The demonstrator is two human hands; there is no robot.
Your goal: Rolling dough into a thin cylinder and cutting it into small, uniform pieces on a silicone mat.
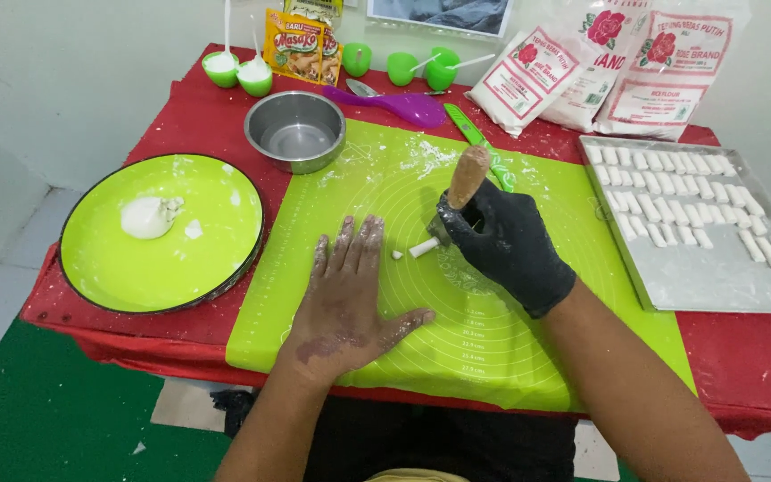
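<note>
Lime-green silicone covers the middle of the red-clothed table [742, 375], and this mat [528, 339] is where both of my hands are working. My left hand [345, 299] is bare, dusted with flour, and lies flat on the mat with the fingers spread, holding nothing; I judge it is pressing the mat still and keeping clear of the blade. My right hand [501, 241], in a black glove, is closed around a cutter with a wooden handle [468, 176], held upright so its lower end bears straight down onto the mat. Just beside that end lies a short white dough stick [423, 247], with a tiny cut-off crumb [397, 255] a little to its left, between the two hands.

To my right, a metal tray [716, 286] holds rows of small white dough pieces [671, 192] lined up side by side, likely so they stay apart and do not stick. To my left, a round green plate [118, 277] carries a lump of white dough [147, 217], within easy reach of the free hand. An empty steel bowl [295, 130] stands at the mat's far-left corner, and a purple spoon [403, 105] and a green-handled knife [466, 123] lie beyond the mat. Small green cups [254, 78] and bags of flour [582, 76] sit along the back edge, out of the way. Loose flour is scattered on the mat, probably against sticking.
</note>
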